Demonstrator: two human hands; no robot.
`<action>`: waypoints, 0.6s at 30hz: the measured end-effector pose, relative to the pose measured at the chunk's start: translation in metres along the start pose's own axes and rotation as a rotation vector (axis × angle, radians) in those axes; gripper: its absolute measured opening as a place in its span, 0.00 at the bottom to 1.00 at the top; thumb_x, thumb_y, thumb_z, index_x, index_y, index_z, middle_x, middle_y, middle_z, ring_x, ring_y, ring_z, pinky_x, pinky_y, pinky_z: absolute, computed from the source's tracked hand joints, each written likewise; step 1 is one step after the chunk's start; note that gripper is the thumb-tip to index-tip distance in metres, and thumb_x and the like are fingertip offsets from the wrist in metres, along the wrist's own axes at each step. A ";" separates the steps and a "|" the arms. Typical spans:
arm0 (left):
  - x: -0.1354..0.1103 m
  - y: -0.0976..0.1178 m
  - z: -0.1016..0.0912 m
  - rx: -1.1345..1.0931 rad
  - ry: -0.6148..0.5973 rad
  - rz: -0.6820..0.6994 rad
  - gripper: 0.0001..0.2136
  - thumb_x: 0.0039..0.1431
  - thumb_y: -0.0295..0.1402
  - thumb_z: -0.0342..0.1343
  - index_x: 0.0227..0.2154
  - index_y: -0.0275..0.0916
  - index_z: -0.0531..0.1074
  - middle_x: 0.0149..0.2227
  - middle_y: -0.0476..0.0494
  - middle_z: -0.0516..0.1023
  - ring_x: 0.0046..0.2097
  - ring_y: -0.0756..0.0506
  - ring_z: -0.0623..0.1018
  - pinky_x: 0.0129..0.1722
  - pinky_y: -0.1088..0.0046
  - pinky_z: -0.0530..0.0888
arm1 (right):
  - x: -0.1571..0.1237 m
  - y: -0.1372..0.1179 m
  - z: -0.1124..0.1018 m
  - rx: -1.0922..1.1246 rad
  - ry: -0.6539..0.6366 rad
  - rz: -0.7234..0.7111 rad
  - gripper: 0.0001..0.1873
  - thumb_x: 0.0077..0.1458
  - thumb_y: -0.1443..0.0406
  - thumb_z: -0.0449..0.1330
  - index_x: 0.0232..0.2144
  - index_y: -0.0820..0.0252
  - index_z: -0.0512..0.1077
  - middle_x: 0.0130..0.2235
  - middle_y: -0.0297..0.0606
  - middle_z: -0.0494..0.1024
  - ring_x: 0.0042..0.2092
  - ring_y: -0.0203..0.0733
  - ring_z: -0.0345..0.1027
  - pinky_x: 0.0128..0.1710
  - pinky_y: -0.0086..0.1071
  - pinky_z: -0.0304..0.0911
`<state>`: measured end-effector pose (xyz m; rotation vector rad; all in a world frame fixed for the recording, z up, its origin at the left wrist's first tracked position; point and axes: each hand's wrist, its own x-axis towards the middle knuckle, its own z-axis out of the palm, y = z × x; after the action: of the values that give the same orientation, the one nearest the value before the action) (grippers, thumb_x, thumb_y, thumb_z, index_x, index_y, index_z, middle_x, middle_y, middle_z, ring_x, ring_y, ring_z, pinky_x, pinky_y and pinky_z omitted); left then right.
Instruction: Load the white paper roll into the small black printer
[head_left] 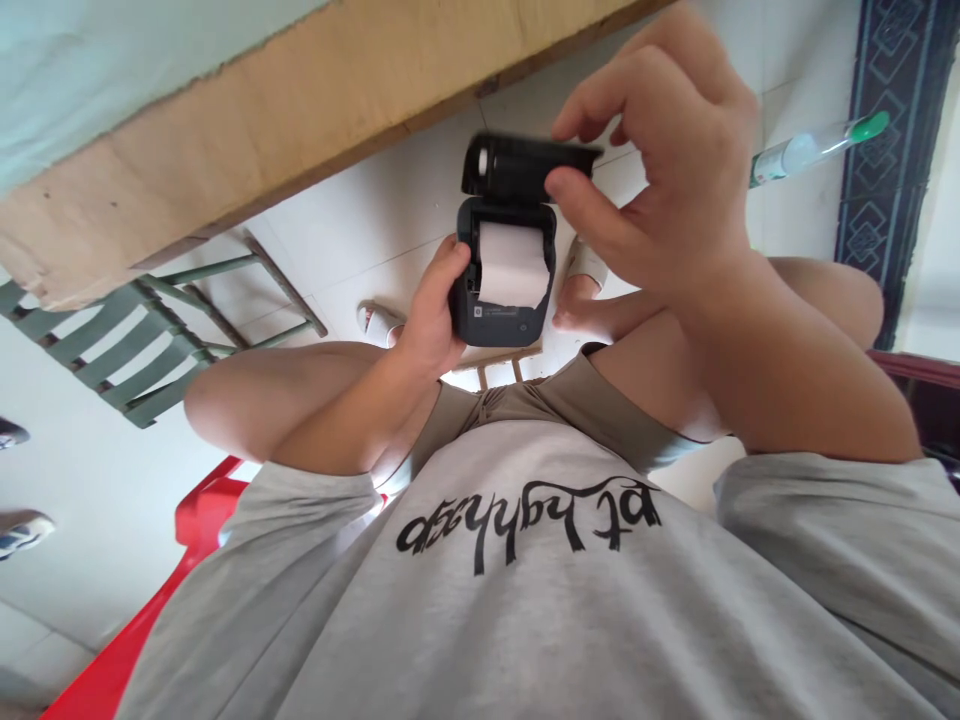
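Note:
A small black portable label printer (499, 328) is held over my lap in my left hand (435, 308), whose thumb presses along its left side. Its lid (514, 168) stands swung up at the far end, showing a dark inner side with a small white part. Inside the compartment sits a white paper roll (513, 262). At the lid's right end, my right hand (664, 150) pinches the edge between thumb and index finger. The fingers wrapped under the printer are hidden.
A wooden table edge (315, 110) with a pale green top runs across the upper left. Below it stands a green slatted chair (142, 345). A clear bottle with a green cap (817, 148) lies on the tiled floor at right. Red plastic furniture (202, 515) is at lower left.

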<state>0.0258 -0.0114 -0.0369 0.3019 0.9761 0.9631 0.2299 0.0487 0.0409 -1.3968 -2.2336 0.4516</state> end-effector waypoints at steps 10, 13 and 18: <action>0.000 -0.002 0.004 0.025 0.034 0.040 0.18 0.71 0.54 0.66 0.41 0.43 0.77 0.41 0.45 0.77 0.49 0.40 0.82 0.48 0.69 0.78 | 0.005 -0.031 0.019 -0.357 -0.601 0.274 0.25 0.72 0.55 0.46 0.55 0.54 0.79 0.56 0.41 0.81 0.44 0.41 0.68 0.45 0.39 0.63; -0.001 -0.003 0.005 0.074 0.085 0.055 0.20 0.70 0.56 0.66 0.41 0.43 0.76 0.40 0.44 0.77 0.55 0.37 0.83 0.51 0.68 0.79 | 0.006 -0.033 0.027 -0.348 -0.692 0.282 0.20 0.71 0.55 0.51 0.52 0.55 0.79 0.55 0.39 0.81 0.44 0.41 0.71 0.48 0.37 0.66; 0.002 -0.003 0.001 0.109 0.096 -0.001 0.14 0.69 0.49 0.66 0.43 0.44 0.76 0.42 0.45 0.80 0.55 0.38 0.83 0.50 0.69 0.81 | 0.004 -0.029 0.034 -0.266 -0.687 0.327 0.23 0.63 0.60 0.61 0.59 0.51 0.74 0.54 0.40 0.81 0.48 0.50 0.76 0.52 0.44 0.71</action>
<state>0.0281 -0.0114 -0.0392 0.3493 1.1188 0.9320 0.1884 0.0385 0.0282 -1.9926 -2.6658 0.8798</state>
